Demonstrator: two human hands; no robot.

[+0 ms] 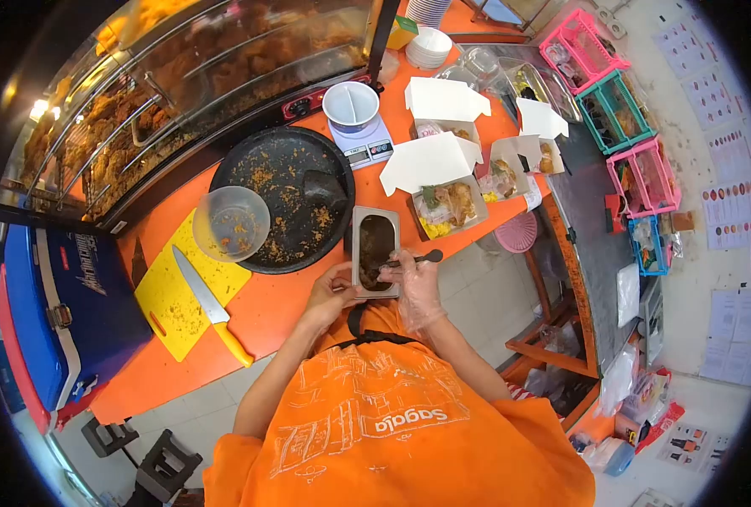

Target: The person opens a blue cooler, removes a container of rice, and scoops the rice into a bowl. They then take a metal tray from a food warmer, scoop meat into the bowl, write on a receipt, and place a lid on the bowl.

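Observation:
A rectangular metal food pan (391, 289) with dark brown sauce (377, 241) inside sits at the table's front edge, close to my body. My left hand (333, 291), bare, grips the pan at its near left corner. In a clear plastic glove, my right hand (411, 287) is closed around a spoon (430, 256) whose dark handle sticks out to the right. The spoon's other end is hidden in the sauce and behind my fingers. Just right of the pan stands an open white food box (433, 165) with meat, greens and something yellow in it.
A large black tray (249, 152) with crumbs lies to the left, with a clear plastic bowl (232, 228) overlapping it. A knife (202, 286) rests on a yellow cutting board (157, 296). Behind are a scale (363, 152) carrying a divided bowl (350, 105), and a glass food warmer (181, 76).

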